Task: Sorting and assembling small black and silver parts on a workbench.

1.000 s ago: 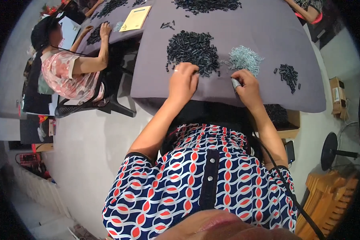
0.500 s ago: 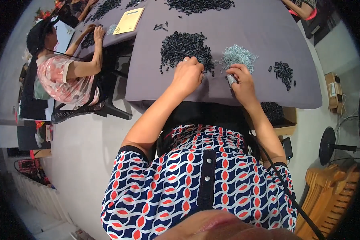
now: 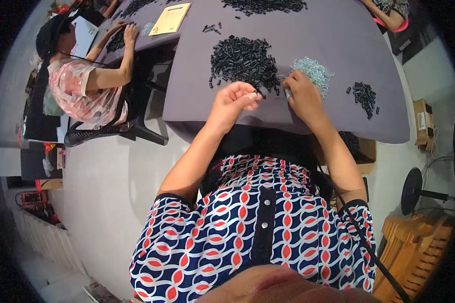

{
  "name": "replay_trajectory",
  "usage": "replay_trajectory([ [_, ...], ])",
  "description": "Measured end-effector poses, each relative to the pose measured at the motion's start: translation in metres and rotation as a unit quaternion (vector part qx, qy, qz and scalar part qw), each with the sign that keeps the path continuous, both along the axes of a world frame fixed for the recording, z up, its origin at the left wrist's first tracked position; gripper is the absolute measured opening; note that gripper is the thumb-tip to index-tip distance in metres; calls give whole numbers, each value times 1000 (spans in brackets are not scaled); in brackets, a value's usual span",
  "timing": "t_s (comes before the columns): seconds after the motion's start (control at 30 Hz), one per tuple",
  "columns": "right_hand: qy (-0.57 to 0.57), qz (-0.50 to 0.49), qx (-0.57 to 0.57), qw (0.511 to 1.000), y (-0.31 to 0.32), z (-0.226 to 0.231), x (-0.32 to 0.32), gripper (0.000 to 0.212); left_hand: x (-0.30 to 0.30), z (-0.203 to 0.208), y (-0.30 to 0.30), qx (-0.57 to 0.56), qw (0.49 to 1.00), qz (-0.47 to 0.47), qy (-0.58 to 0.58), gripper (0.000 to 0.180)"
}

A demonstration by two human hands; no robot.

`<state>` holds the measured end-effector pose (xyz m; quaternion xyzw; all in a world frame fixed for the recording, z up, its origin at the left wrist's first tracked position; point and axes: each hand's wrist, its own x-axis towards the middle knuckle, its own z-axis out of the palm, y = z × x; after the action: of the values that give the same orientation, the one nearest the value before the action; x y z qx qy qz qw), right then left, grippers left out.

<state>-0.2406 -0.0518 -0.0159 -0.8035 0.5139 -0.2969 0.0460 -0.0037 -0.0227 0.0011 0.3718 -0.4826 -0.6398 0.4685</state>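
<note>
My left hand [image 3: 230, 106] is raised just in front of the big heap of small black tubular pieces [image 3: 242, 60]. Its thumb and fingertips pinch one small black piece [image 3: 259, 94]. My right hand [image 3: 305, 98] is at the near left side of a pile of small shiny silvery pieces [image 3: 314, 73]. Curled in its fingers is a short silver-grey cylinder [image 3: 288, 94], partly hidden. Whether the right fingertips also pinch a silvery piece cannot be made out. A smaller pile of black pieces [image 3: 364, 98] lies right of that hand.
A grey cloth covers the table [image 3: 197, 96]. Further off lie a few loose black pieces [image 3: 212, 28], another black heap [image 3: 262, 5] and a yellow booklet [image 3: 170, 19]. A co-worker [image 3: 86, 86] sits at the left. Under the table's right side is an open cardboard box [image 3: 366, 151].
My left hand has drawn back from the black heap and turned, with a black piece now showing at its fingertips. The right hand's fingers have curled in beside the silvery pile.
</note>
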Motion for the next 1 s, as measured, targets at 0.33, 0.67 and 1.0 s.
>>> replay_trajectory([
  [0.33, 52, 25, -33, 998, -9, -6, -1, 21, 2, -17, 12, -15, 1000, 16, -17, 19],
  [0.67, -231, 119, 137, 956, 27, 29, 13, 16, -17, -16, 12, 14, 996, -13, -86, 18],
  [1.0, -348, 181, 366, 844, 46, 16, 8, 22, -16, 11, 33, -148, 923, -100, -340, 18],
])
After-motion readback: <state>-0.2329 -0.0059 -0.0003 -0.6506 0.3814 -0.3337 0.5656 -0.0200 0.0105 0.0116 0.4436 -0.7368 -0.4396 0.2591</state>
